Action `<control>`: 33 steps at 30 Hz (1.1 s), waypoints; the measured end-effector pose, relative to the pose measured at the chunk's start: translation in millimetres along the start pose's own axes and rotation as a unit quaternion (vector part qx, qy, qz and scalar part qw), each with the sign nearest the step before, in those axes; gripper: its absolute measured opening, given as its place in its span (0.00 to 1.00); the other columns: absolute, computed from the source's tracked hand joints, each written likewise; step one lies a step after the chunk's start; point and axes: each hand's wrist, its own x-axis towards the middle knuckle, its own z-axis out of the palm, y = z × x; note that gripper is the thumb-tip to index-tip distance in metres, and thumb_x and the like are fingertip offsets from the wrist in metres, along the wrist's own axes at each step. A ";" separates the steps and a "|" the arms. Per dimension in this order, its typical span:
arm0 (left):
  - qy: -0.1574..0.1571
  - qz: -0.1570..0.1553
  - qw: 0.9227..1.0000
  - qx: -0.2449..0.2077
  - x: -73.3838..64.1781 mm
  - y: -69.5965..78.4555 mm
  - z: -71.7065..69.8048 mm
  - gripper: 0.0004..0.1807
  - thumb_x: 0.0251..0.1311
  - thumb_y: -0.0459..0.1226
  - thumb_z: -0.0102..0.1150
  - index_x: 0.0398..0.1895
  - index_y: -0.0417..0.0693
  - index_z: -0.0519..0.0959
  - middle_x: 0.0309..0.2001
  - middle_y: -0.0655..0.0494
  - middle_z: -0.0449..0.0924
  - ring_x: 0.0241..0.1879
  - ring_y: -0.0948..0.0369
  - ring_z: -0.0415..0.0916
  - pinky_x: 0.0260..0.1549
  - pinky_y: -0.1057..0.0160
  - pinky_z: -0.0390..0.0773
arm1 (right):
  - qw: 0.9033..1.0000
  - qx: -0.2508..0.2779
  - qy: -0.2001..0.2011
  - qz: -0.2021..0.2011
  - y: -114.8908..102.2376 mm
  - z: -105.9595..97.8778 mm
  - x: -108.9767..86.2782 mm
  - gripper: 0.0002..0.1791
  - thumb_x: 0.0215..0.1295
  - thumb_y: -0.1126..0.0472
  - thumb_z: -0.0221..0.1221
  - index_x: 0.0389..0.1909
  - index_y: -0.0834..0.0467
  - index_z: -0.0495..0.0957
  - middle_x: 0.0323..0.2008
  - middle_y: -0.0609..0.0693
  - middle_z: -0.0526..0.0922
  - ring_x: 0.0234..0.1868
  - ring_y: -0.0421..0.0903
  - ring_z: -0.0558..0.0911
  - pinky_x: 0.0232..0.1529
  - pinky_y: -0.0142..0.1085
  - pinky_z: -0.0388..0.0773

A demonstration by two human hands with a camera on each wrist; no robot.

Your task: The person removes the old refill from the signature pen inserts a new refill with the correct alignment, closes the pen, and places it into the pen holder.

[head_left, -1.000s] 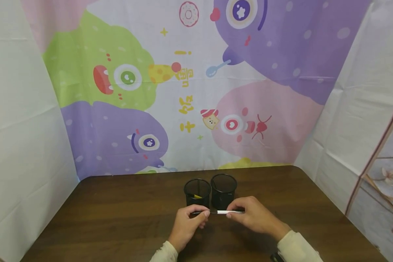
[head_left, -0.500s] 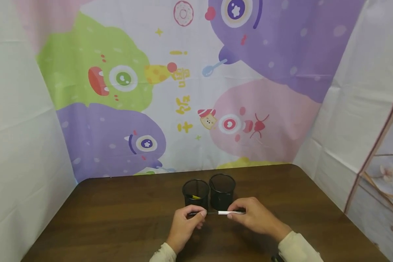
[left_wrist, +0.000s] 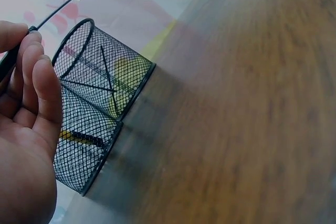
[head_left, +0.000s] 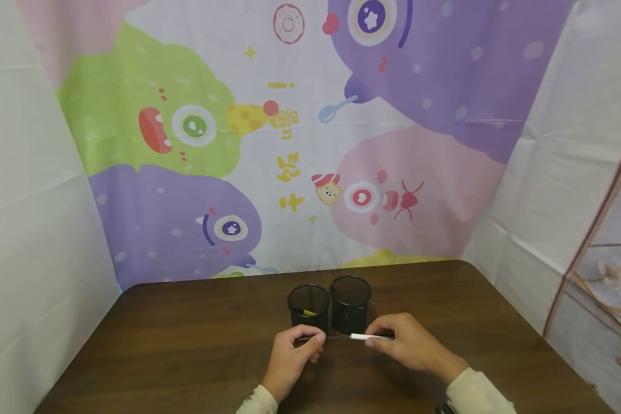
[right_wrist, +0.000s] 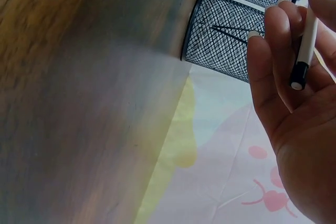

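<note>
In the head view my left hand (head_left: 292, 359) pinches the dark section of a pen, seen as a black grip (left_wrist: 7, 62) in the left wrist view. From it a thin dark refill (left_wrist: 54, 12) points toward the white pen barrel (head_left: 359, 337). My right hand (head_left: 411, 345) pinches that barrel between thumb and fingers; its black end (right_wrist: 298, 75) shows in the right wrist view. The refill's tip meets the barrel's mouth; whether it is inside I cannot tell. Just beyond the hands stand two black mesh pen cups, a left cup (head_left: 310, 325) and a right cup (head_left: 349, 316).
A yellow and black pen (head_left: 307, 313) leans in the left cup. Thin dark sticks (left_wrist: 107, 72) show through the right cup's mesh. The brown wooden table (head_left: 186, 339) ends at a cartoon-printed cloth (head_left: 290, 241); pale cloth walls flank both sides.
My right hand has drawn the white barrel to the right, away from my left hand. More of the thin refill shows between them. The left hand keeps its hold.
</note>
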 end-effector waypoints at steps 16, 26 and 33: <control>0.005 0.003 1.000 0.002 0.9 -1.2 -0.2 0.08 0.61 0.34 0.68 0.35 0.34 0.84 0.27 0.49 0.81 0.24 0.62 0.78 0.26 0.64 0.82 | 1.000 -0.003 -0.005 0.018 -1.4 -1.4 -2.6 0.06 0.62 0.58 0.68 0.34 0.42 0.83 0.29 0.34 0.81 0.32 0.36 0.78 0.36 0.33 0.75; 0.003 0.008 1.000 -0.004 0.5 -2.6 0.1 0.08 0.62 0.33 0.67 0.36 0.34 0.84 0.27 0.50 0.81 0.24 0.62 0.78 0.27 0.64 0.83 | 0.999 -0.012 -0.005 0.039 2.5 -1.5 -5.6 0.02 0.64 0.53 0.67 0.34 0.46 0.84 0.29 0.34 0.81 0.31 0.36 0.77 0.34 0.32 0.74; -0.001 0.002 1.000 -0.004 1.1 -3.3 -1.2 0.08 0.62 0.34 0.67 0.37 0.35 0.84 0.27 0.50 0.82 0.24 0.61 0.79 0.27 0.63 0.83 | 0.999 -0.015 -0.002 0.037 2.5 -2.8 -6.8 0.03 0.65 0.53 0.67 0.33 0.46 0.83 0.27 0.35 0.80 0.31 0.36 0.77 0.34 0.33 0.74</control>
